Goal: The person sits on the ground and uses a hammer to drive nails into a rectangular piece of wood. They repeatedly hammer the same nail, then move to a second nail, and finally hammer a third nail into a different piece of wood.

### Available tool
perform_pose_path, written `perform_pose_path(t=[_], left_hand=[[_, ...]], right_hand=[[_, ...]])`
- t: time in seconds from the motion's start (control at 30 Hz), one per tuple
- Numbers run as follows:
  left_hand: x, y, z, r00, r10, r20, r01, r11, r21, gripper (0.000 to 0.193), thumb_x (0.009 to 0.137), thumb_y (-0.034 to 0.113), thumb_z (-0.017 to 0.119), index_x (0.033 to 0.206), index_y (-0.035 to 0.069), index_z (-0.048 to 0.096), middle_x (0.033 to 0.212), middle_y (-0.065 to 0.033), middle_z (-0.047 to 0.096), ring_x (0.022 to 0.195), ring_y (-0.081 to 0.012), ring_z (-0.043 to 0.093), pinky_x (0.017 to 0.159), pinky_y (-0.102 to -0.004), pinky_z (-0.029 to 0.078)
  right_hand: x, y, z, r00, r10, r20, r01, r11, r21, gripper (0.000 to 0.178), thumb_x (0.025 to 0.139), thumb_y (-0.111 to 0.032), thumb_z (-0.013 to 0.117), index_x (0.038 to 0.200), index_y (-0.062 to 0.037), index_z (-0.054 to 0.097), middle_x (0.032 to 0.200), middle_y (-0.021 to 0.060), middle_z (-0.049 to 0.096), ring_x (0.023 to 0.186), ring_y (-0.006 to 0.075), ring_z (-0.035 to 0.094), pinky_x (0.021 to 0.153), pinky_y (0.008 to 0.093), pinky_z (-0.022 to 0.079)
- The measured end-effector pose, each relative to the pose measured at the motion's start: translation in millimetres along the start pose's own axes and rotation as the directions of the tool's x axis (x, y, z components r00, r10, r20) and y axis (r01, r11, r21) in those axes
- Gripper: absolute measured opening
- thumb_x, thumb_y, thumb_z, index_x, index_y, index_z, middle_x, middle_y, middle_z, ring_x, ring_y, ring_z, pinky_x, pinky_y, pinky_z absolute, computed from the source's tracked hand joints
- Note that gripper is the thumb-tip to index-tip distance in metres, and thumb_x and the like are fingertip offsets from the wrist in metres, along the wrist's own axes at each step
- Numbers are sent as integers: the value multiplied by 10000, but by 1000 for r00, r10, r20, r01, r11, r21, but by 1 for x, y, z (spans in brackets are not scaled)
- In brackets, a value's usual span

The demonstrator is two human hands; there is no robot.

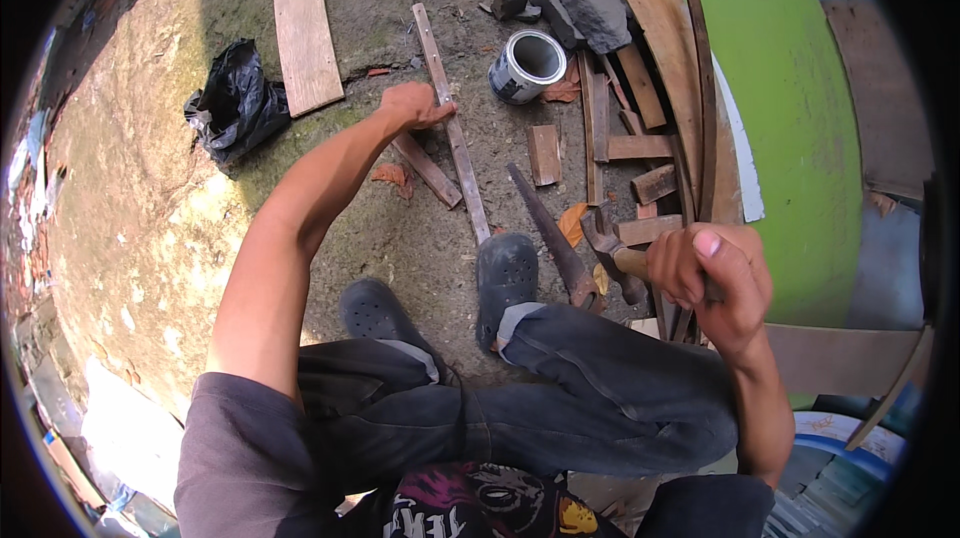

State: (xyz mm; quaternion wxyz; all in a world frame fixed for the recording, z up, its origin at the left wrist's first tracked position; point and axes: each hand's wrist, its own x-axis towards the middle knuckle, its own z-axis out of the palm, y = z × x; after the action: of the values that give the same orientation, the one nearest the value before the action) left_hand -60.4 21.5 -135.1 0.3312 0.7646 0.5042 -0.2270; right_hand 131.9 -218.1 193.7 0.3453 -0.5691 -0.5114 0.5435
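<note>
My left hand (415, 106) is closed round a long thin wooden strip (462, 160) with small spots along it, whose near end meets the toe of my right shoe (508, 273). Under that strip, a shorter piece of wood (428, 171) lies at an angle on the ground. In my right hand (718, 278), raised at the right above my knee, is a claw hammer (612, 250), gripped by its wooden handle with the head pointing left. A handsaw (556, 243) lies on the ground between my right shoe and the hammer head.
An open metal can (527, 66) stands beyond the strip, near grey stone chunks (592, 10). Wood offcuts (640, 146) and a green board (785, 138) crowd the right side. At the left are a black plastic bag (238, 103) and a flat wooden board (307, 43).
</note>
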Motion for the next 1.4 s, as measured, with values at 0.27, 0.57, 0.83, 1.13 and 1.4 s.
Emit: perform_pose_path(t=[0.27, 0.57, 0.83, 1.13, 1.4], left_hand=[[2, -70, 56, 568, 817, 95, -649, 375, 662, 369, 808, 402, 639, 1022, 106, 589, 1017, -45, 562, 1037, -210, 549, 883, -343, 440], [-36, -85, 60, 645, 763, 35, -677, 549, 491, 376, 870, 362, 584, 1046, 52, 466, 940, -119, 567, 884, -310, 633, 754, -433, 505], [-62, -60, 75, 728, 665, -168, -621, 743, 249, 426, 909, 389, 572, 1074, 26, 423, 979, -182, 583, 853, -394, 638, 693, -501, 513], [-71, -22, 99, 912, 399, -95, -405, 913, -53, 574, 920, 489, 565, 1188, 0, 429, 938, -252, 672, 927, -443, 651, 830, -509, 517], [-71, -32, 118, 934, 311, -177, -331, 939, -96, 642, 892, 635, 512, 1042, 14, 576, 871, -221, 687, 853, -414, 672, 778, -511, 528]], right_hand=[[37, -1, -1, 993, 28, -110, -29, 1000, -1, 462, 965, -280, 364, 545, -88, 353, 475, 77, 389, 465, 188, 374, 585, 347, 388], [96, 8, -3, 973, 145, -178, -112, 977, 182, 431, 955, -286, 439, 579, -84, 381, 520, 56, 391, 516, 165, 401, 614, 326, 385], [174, 72, 39, 966, 240, -92, -207, 938, 279, 394, 925, -295, 506, 599, -94, 416, 515, 19, 392, 478, 140, 412, 515, 315, 363], [256, 152, 69, 832, 548, -90, -500, 810, 306, 408, 928, -366, 447, 604, -127, 378, 506, 20, 375, 465, 182, 377, 552, 367, 374], [313, 181, 91, 736, 672, -81, -625, 721, 300, 364, 934, -369, 415, 644, -155, 369, 520, 1, 362, 464, 175, 357, 561, 398, 368]])
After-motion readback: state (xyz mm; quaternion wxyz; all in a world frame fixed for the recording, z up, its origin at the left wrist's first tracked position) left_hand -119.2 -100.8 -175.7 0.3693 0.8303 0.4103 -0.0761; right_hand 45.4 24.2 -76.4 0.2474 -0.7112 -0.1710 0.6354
